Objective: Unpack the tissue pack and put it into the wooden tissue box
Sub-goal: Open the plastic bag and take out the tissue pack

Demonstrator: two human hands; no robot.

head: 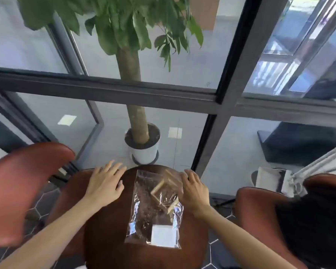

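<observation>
Right hand (194, 191) lies open on the clear bag (155, 208) over the wooden box (166, 193); left hand (105, 185) hovers open beside it. Slick plastic could slide off the round table (109, 239), taking the tissues (163, 235) along

1 head-worn wide-angle view, looking forward and steeply down, close above a round table (105, 239), facing a glass wall (182, 74), edges seemingly motion-blurred

Two bare forearms come in from the near edge, no sleeves showing anywhere along them. The bare left hand (105, 186) and bare right hand (195, 191) wear no rings, watch, bracelet or gloves. Fingernails look short and unpainted.
</observation>
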